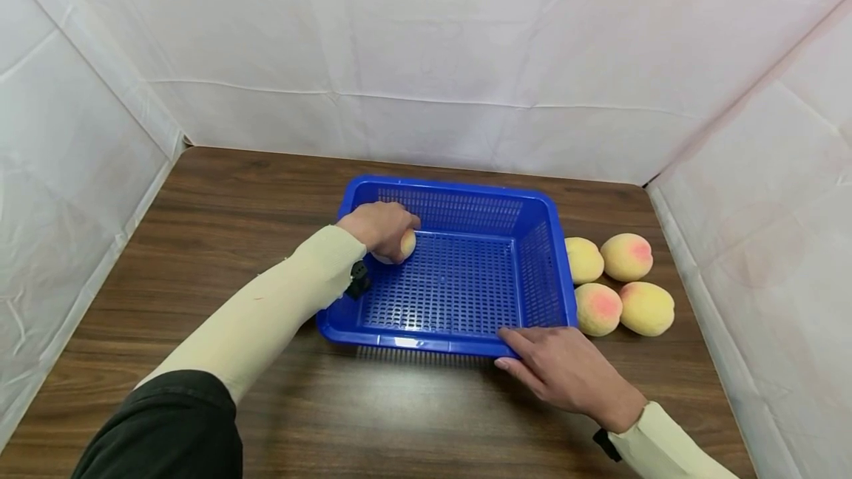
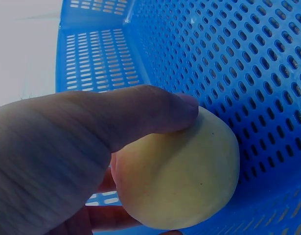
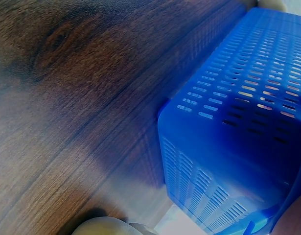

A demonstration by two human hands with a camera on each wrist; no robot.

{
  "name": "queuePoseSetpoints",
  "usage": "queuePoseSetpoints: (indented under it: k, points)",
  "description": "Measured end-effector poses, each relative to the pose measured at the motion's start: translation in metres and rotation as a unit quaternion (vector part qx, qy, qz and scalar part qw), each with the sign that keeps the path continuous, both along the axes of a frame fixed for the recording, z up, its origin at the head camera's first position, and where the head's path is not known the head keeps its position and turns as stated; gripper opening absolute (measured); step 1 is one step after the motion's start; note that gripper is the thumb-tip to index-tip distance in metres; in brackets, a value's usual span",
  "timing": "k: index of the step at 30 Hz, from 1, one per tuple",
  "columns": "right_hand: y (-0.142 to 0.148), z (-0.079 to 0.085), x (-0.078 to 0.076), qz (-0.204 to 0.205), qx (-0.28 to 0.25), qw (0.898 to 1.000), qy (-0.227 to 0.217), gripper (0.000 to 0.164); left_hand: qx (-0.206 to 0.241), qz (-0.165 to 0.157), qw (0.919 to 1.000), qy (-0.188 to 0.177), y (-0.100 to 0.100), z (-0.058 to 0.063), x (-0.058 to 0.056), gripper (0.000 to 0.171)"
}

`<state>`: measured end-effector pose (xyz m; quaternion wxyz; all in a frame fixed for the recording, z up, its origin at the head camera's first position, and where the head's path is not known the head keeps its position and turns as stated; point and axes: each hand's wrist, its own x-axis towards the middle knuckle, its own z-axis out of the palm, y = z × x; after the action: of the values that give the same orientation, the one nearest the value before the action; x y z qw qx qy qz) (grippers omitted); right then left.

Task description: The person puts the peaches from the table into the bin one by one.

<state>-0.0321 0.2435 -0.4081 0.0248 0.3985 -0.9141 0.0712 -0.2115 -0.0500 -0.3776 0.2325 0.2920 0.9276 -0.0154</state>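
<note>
A blue plastic basket (image 1: 439,341) with slotted walls sits mid-table. Inside it, at the left end, my left hand (image 1: 381,228) grips a yellow peach (image 1: 408,243). The left wrist view shows the thumb lying over the top of that peach (image 2: 189,181), with other fingers partly hidden beneath it and the slotted floor close by. At the near right corner my right hand (image 1: 566,372) holds the basket's rim, thumb at the inner side; some of its fingers are hidden. In the right wrist view the basket's outer wall (image 3: 204,142) shows, with only a sliver of hand at the lower right.
Right of the basket, several peaches with pink blushes (image 1: 627,257) lie grouped on the brown wooden table (image 1: 259,205), the nearest ones close against the basket. White sheeting (image 1: 426,43) stands along the back and both sides.
</note>
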Motion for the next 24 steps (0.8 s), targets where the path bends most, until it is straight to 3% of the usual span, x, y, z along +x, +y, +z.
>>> queuePoseSetpoints:
  k: [24]
  points:
    - [0.0028,-0.0016,-0.0034,-0.007,0.006,1.000,0.000,0.035,0.009,0.000,0.9999,0.010,0.0014,0.0098,-0.0030,0.063]
